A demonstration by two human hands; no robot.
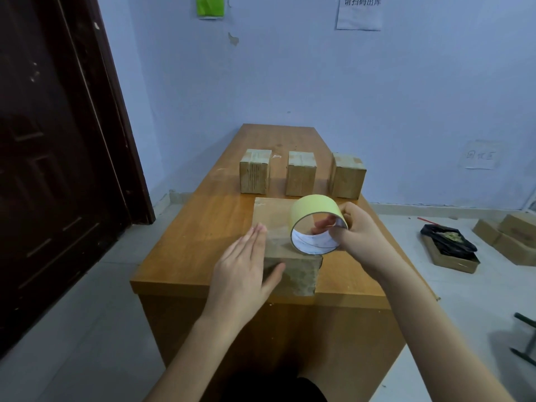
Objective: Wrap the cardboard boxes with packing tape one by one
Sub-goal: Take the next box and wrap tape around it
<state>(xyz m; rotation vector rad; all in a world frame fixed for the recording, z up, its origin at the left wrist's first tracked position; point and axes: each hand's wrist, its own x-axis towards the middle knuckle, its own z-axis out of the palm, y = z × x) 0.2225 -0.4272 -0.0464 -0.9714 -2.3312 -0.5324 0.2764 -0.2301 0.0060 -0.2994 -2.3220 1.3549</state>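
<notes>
A cardboard box (pixel 274 221) lies at the near end of the wooden table (pixel 203 227). My left hand (pixel 246 262) rests flat on the box's left side, fingers straight, thumb on its front face. My right hand (pixel 356 230) grips a yellow roll of packing tape (pixel 314 213), fingers through its core, held on the box's top right. Three smaller taped cardboard boxes stand in a row further back: left (pixel 254 175), middle (pixel 300 173), right (pixel 347 175).
A dark wooden door (pixel 58 140) is at the left. On the floor to the right sit an open box with a black bag (pixel 449 248) and flat cardboard boxes (pixel 510 236). Paper notes hang on the blue wall (pixel 377 82).
</notes>
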